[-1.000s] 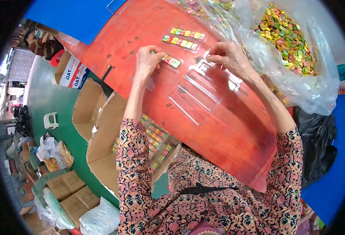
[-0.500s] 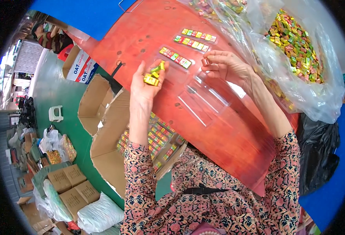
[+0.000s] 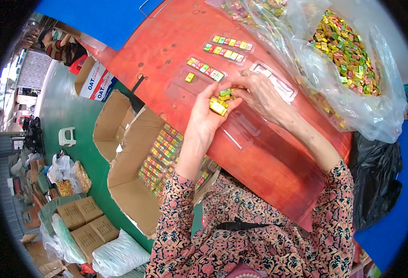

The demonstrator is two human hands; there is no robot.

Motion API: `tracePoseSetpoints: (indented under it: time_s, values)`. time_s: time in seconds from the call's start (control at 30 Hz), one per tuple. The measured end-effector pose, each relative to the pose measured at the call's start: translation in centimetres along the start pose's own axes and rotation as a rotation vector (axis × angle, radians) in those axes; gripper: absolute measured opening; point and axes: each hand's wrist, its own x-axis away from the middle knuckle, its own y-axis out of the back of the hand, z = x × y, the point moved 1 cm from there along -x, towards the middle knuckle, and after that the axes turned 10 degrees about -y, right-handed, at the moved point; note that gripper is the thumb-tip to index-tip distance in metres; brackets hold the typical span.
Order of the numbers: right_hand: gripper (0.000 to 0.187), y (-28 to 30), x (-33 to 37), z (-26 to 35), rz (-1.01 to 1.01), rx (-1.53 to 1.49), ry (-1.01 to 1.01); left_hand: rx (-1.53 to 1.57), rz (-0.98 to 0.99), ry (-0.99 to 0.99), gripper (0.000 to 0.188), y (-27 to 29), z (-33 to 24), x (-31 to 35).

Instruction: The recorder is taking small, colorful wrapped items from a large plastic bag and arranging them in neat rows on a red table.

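My left hand [image 3: 204, 118], palm up over the red table [image 3: 282, 167], cups several small wrapped candies [image 3: 218, 106], yellow and green. Against them, my right hand [image 3: 263, 97] has its fingers pinched at a green-yellow candy [image 3: 225, 92]; the fingertips are partly hidden. A single yellow candy [image 3: 190, 77] lies just beyond my left fingers. Past it is a clear plastic tray with a row of colored candies [image 3: 205, 68]. Farther off, another clear tray holds two such rows [image 3: 229, 48]. Clear empty-looking trays [image 3: 237, 132] lie below and behind my hands.
A big clear plastic bag [image 3: 384, 116] full of candies [image 3: 347, 55] stands at the far right. On the left, an open cardboard box [image 3: 132, 185] contains packed candy trays [image 3: 160, 157]. A black plastic bag [image 3: 375, 185] hangs at the right table edge. A white stool [image 3: 67, 136] stands on the green floor.
My left hand has moved right, toward my right hand. My right fingers, which held a reddish candy apart, are now at the candies in my left hand. The lone yellow candy now shows.
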Motion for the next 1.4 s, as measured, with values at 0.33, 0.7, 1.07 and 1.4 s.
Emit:
tracePoseSetpoints:
  time_s: [0.33, 0.7, 1.07, 1.4]
  values:
    - [0.014, 3.6, 2.6, -1.9, 0.069, -0.389, -0.188, -0.149, -0.051, 0.060, 0.028, -1.2, 2.2, -0.3]
    - [0.012, 3.6, 3.0, -7.1, -0.372, 0.109, -0.204, -1.461, 0.265, -0.663, 0.016, -5.8, 3.4, -5.8]
    - [0.007, 2.5, 2.3, -8.7, -0.286, 0.209, -0.241, -2.059, 0.446, -0.923, 0.011, -6.1, 5.3, -8.7]
    - [0.005, 3.0, 3.1, -6.4, -0.212, 0.307, -0.276, -2.124, 0.396, -0.878, 0.015, -6.5, 5.6, -8.3]
